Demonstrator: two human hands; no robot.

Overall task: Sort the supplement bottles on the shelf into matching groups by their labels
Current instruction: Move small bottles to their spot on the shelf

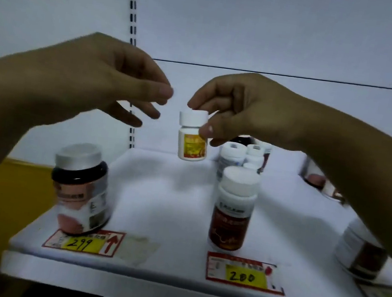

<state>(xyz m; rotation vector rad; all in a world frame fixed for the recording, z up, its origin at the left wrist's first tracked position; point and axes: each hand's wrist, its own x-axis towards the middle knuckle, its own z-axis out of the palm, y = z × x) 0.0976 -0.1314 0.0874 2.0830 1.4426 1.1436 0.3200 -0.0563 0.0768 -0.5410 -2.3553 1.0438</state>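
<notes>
My right hand point(240, 109) holds a small white bottle with a yellow and red label point(192, 140) by its cap, in the air above the white shelf point(158, 193). My left hand point(113, 81) hovers just left of it, fingers apart and holding nothing. A wide dark jar with a silver lid and pink label point(82, 190) stands at the front left. A tall white-capped bottle with a dark red label point(233, 209) stands at the front centre. Behind it is a cluster of white-capped bottles point(242, 154).
My right forearm partly hides a wide jar at the front right point(362, 249) and another further back point(316, 178). Price tags reading 299 point(83, 242) and 200 point(243, 276) sit on the shelf's front edge. A slotted upright point(133, 28) runs up the back wall.
</notes>
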